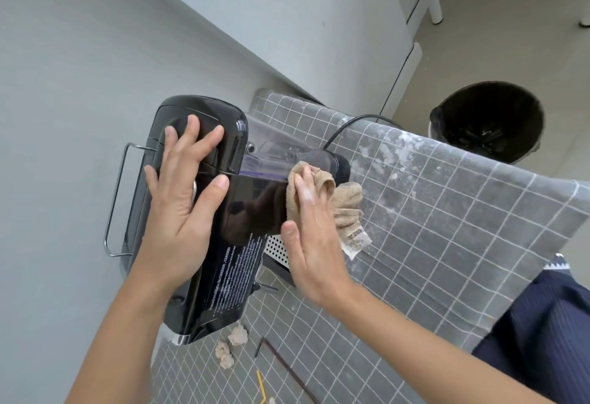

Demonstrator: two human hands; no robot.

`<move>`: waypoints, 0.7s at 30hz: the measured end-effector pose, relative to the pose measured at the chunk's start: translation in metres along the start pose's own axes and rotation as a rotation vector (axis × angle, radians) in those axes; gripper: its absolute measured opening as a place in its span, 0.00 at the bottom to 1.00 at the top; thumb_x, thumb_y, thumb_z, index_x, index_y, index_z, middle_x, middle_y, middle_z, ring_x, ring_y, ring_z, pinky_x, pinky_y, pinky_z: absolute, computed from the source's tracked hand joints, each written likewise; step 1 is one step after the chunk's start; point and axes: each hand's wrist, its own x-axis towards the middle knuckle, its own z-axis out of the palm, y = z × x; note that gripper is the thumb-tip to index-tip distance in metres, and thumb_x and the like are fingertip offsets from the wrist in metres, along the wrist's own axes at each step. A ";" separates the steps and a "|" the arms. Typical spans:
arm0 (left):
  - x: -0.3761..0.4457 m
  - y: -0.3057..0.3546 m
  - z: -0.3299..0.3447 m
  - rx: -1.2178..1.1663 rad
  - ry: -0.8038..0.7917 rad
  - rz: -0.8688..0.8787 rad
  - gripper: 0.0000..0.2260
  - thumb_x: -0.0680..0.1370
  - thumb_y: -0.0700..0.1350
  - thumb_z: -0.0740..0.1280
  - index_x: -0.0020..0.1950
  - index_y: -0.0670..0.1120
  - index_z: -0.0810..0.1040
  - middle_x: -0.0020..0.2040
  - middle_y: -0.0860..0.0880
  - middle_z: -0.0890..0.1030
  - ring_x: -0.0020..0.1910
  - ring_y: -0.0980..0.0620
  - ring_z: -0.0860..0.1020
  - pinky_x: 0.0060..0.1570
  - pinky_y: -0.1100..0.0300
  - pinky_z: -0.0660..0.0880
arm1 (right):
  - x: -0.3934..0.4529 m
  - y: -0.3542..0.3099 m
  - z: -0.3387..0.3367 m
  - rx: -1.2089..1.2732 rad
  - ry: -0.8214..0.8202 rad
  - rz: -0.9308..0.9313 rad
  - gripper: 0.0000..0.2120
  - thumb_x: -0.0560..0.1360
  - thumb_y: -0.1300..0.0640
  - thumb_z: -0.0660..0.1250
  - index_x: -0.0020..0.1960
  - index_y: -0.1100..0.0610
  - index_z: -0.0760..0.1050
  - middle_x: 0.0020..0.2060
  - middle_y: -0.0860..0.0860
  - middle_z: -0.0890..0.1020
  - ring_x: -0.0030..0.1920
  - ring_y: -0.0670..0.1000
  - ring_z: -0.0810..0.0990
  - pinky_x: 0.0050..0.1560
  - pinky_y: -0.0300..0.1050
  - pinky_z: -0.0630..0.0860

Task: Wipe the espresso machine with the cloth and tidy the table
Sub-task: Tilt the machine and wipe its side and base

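Note:
A glossy black espresso machine (236,205) stands on a table under a grey checked cloth cover (447,218), seen from above. My left hand (182,192) lies flat on its top with fingers spread. My right hand (309,228) presses a crumpled beige cloth (344,208) against the machine's shiny side, fingers straight over the fabric. The cloth's lower end hangs loose with a dirty tag. A clear water tank (287,151) sits at the machine's back.
Crumpled tissue bits (238,335) and thin sticks (260,347) lie on the table near the machine's front. A yellow stick (261,384) lies lower down. A black bin (487,121) stands on the floor beyond the table. White dust patches mark the cover. A power cord (348,125) trails behind the machine.

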 end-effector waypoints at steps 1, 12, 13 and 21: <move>0.000 0.000 0.000 -0.003 -0.002 -0.001 0.22 0.79 0.47 0.58 0.71 0.66 0.62 0.77 0.64 0.54 0.77 0.65 0.44 0.74 0.42 0.35 | 0.000 0.012 -0.002 -0.056 0.000 -0.002 0.31 0.81 0.40 0.43 0.80 0.51 0.48 0.81 0.44 0.47 0.80 0.50 0.41 0.80 0.54 0.45; 0.000 0.003 -0.001 -0.009 0.003 -0.012 0.21 0.79 0.48 0.57 0.71 0.66 0.63 0.77 0.65 0.54 0.76 0.65 0.44 0.74 0.41 0.35 | 0.004 -0.005 -0.002 0.129 0.028 0.056 0.28 0.81 0.38 0.46 0.77 0.49 0.54 0.80 0.46 0.53 0.80 0.49 0.49 0.75 0.64 0.59; 0.001 0.003 -0.001 -0.012 0.003 -0.014 0.21 0.80 0.48 0.56 0.70 0.66 0.63 0.77 0.65 0.54 0.76 0.65 0.44 0.74 0.41 0.35 | 0.005 -0.020 -0.002 0.133 0.003 -0.018 0.29 0.81 0.39 0.45 0.78 0.50 0.54 0.80 0.47 0.53 0.80 0.50 0.48 0.76 0.64 0.57; 0.000 0.005 0.000 -0.016 0.007 -0.014 0.20 0.80 0.48 0.55 0.69 0.68 0.62 0.77 0.64 0.55 0.76 0.65 0.44 0.74 0.43 0.34 | 0.017 0.032 0.010 -0.095 0.000 -0.099 0.28 0.80 0.36 0.39 0.78 0.40 0.37 0.80 0.43 0.41 0.79 0.59 0.36 0.74 0.72 0.43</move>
